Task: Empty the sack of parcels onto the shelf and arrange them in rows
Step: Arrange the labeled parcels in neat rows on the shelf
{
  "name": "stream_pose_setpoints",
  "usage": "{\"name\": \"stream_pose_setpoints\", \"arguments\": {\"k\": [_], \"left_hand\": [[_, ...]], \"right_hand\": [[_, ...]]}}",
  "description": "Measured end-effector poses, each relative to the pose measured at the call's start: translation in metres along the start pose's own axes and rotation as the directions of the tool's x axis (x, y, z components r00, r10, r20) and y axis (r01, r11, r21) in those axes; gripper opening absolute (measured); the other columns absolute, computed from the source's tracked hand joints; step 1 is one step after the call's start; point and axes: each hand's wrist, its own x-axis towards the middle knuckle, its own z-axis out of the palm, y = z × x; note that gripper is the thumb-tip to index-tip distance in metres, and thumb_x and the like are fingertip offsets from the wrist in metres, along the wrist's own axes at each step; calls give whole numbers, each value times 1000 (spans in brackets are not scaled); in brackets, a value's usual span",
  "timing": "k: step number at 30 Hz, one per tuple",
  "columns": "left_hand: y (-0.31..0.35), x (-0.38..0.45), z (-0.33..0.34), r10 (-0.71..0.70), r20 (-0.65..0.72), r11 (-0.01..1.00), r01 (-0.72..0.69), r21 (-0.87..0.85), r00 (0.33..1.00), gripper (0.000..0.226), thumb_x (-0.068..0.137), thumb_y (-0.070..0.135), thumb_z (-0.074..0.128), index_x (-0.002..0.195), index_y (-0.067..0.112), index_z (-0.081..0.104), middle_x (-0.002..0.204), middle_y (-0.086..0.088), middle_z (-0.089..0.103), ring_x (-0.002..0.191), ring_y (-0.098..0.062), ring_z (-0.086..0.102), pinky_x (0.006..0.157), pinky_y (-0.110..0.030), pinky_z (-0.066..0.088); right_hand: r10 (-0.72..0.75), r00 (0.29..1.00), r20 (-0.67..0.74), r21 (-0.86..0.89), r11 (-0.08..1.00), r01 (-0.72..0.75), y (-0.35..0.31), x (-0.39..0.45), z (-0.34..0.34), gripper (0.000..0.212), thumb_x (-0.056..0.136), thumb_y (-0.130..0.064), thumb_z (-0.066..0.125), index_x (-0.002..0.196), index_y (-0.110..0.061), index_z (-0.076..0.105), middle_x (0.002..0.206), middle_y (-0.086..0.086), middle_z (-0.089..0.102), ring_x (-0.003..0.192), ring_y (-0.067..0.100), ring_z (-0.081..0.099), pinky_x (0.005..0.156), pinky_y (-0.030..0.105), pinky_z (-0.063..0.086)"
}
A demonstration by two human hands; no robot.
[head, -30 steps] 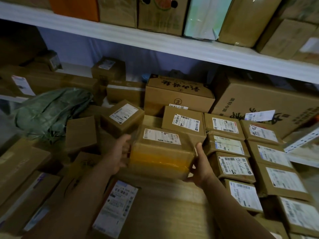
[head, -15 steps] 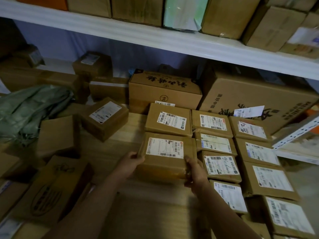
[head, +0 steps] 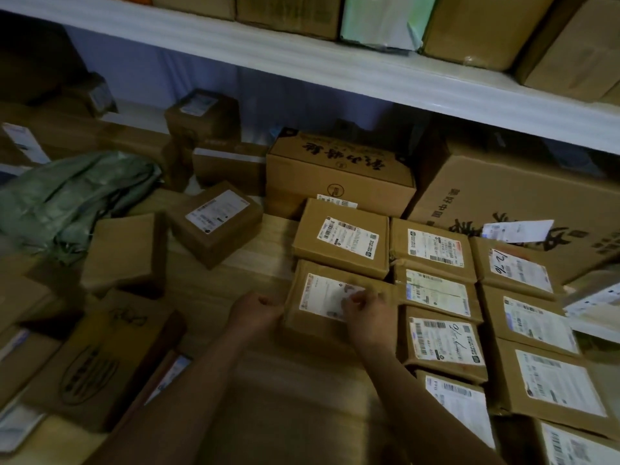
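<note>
Parcels are lining up in rows on the right side of the shelf (head: 235,283), and we are settling one more into place. The brown parcel (head: 335,297) is lying flat, label up, directly in front of the back parcel (head: 345,236) of the same column and touching the labelled parcel (head: 436,292) to its right. Our left hand (head: 258,312) is pressing against its left wall with fingers curled in; whether it is gripping or only nudging we cannot tell. Our right hand (head: 367,315) is lying across the label with fingers bent over the top, and the blur is keeping us from telling a pinch from a loose rest.

We are judging this as the squaring-up step: the parcel is down, and we are pushing it flush with its neighbours.

The green sack (head: 70,199) is lying crumpled and flat at the left, looking emptied. Loose parcels are waiting beside it: a tilted labelled box (head: 218,223) and a plain box (head: 125,253), both well apart from the rows. The next move, as we are reading it, calls for letting go, reaching left for one of these, and setting it label up in front of the parcel now under our hands.
</note>
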Motion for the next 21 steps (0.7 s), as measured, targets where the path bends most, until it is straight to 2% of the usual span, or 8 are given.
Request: {"name": "stream_pose_setpoints", "arguments": {"k": [2, 5, 7, 9, 13, 16, 18, 21], "left_hand": [[2, 5, -17, 15, -35, 998, -13, 57, 999, 16, 87, 21, 61, 101, 11, 61, 117, -15, 62, 103, -29, 57, 81, -31, 42], [4, 17, -49, 57, -84, 995, -50, 82, 995, 31, 94, 22, 52, 116, 2, 59, 123, -17, 59, 110, -29, 55, 81, -26, 36], [6, 26, -73, 66, -111, 997, -61, 48, 992, 30, 96, 26, 48, 116, 8, 59, 116, -11, 59, 93, -20, 54, 75, -26, 36], [6, 38, -98, 44, -128, 999, -43, 7, 991, 27, 96, 29, 47, 115, 14, 57, 106, -4, 56, 84, -12, 50, 70, -26, 36], [6, 70, -147, 63, -186, 998, -65, -4, 980, 15, 94, 23, 52, 106, 15, 56, 95, 4, 50, 75, -4, 45, 64, -21, 35], [3, 96, -179, 104, -212, 994, -95, 50, 972, 8, 94, 22, 52, 98, 17, 56, 98, 1, 52, 73, -2, 44, 63, -20, 35], [0, 114, -196, 138, -217, 989, -123, 83, 966, 6, 94, 21, 51, 91, 19, 56, 102, -1, 55, 70, 1, 41, 58, -16, 31], [3, 133, -214, 173, -209, 978, -143, 150, 962, 20, 96, 20, 49, 113, 12, 57, 112, -1, 57, 81, -6, 49, 55, -14, 28]], "right_hand": [[-65, 994, 86, 18, 998, 64, -20, 2, 13, 25, 94, -39, 50, 99, -19, 66, 101, -1, 66, 85, 11, 62, 79, 31, 55], [-122, 972, 198, 64, 992, 112, -50, 6, 36, 13, 94, -29, 55, 86, -22, 63, 98, 3, 65, 87, 17, 61, 81, 35, 52], [-163, 947, 278, 64, 986, 151, -68, 11, 54, 7, 91, -25, 59, 97, -22, 62, 103, 1, 65, 94, 18, 62, 86, 37, 52], [-172, 932, 320, 37, 985, 169, -86, 16, 72, 22, 90, -25, 60, 112, -20, 61, 110, 0, 62, 102, 18, 60, 89, 33, 50], [-123, 950, 289, -35, 990, 138, -122, 27, 113, 27, 90, -31, 59, 116, -26, 60, 118, -3, 60, 103, 15, 58, 95, 34, 48], [-151, 968, 199, -251, 947, 199, -147, 35, 142, 32, 87, -42, 59, 116, -31, 60, 123, -4, 59, 114, 17, 53, 105, 44, 39], [-126, 962, 243, -390, 895, 216, -159, 40, 152, 32, 85, -44, 58, 113, -31, 60, 120, -3, 60, 116, 19, 52, 108, 46, 34], [-91, 906, 413, -656, 660, 365, -160, 46, 155, 12, 85, -36, 58, 90, -26, 60, 99, -2, 65, 107, 19, 58, 113, 50, 20]]}}
